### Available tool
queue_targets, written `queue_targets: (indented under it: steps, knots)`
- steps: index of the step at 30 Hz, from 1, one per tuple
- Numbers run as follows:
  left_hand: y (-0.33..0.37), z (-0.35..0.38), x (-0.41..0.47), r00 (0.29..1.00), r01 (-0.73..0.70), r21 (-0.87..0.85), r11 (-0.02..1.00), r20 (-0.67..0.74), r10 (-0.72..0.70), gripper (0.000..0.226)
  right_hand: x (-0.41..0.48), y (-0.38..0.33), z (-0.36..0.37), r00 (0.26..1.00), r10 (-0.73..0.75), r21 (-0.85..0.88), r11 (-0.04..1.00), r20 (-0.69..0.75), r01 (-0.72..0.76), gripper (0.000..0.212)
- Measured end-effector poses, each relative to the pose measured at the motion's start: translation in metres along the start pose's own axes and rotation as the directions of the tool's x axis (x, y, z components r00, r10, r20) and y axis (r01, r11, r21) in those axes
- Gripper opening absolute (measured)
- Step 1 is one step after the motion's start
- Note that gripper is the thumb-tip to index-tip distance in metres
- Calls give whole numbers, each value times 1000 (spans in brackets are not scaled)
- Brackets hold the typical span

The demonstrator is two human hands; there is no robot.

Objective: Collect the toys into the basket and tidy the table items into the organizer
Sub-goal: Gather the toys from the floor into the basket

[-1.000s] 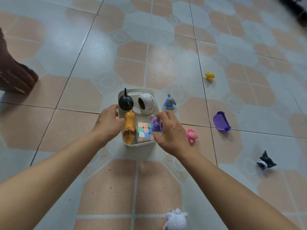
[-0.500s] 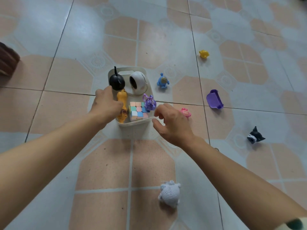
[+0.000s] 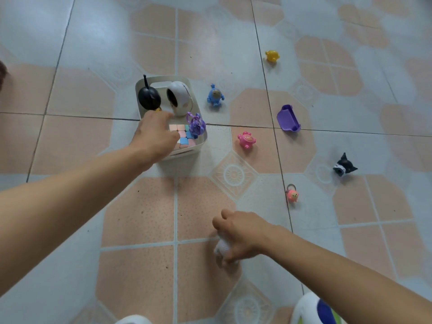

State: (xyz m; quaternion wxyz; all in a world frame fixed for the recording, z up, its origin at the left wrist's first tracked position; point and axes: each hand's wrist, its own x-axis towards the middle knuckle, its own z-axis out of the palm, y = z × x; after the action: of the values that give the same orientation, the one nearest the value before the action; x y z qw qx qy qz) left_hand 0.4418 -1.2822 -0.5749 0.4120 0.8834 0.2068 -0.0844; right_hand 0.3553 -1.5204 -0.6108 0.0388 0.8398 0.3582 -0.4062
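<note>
Two bare arms reach over the tiled floor (image 3: 70, 90) — the left hand (image 3: 155, 136) rests palm-down, fingers loosely spread, over the white basket (image 3: 201, 141) of toys, while the right hand (image 3: 243, 235), wrist bent downward, clenches the white knitted toy (image 3: 222, 250) against the floor.

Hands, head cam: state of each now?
Left hand: resting on the basket, grip hidden, cannot tell.
Right hand: closed on the white toy.

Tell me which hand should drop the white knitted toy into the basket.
Right. The right hand is already closed around the white knitted toy on the floor; the left hand is occupied at the basket.
</note>
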Motion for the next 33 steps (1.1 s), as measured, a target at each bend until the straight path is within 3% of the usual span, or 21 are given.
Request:
queue_targets:
  steps: [4,8,13,17,22,27,33]
  knots:
    - [1,-4,-2,1000,-25,-12,1000,-13,25,45,4,0,-3,998,31,115,993,-61,-24,33]
    - [-3,-11,0,999,4,-5,1000,-42,-4,46,13,8,-57,951,104,367,930,-290,11,46]
    - [-13,-19,6,996,53,-62,997,-70,-57,56,35,7,-144,705,185,427,886,-685,182,54]
    - [-19,-22,16,989,94,-77,993,-107,-102,47,71,-2,-189,579,172,369,897,-797,242,61]
    - [-30,-22,28,979,163,-183,969,-89,-182,38,122,-11,-201,579,104,216,968,-809,128,65]
    - [-40,-17,37,956,288,-245,926,7,-295,58,154,-7,-187,620,59,96,995,-782,27,68]
    - [-44,-8,47,932,362,-284,888,95,-350,27,163,5,-174,632,23,22,1000,-775,-10,70]
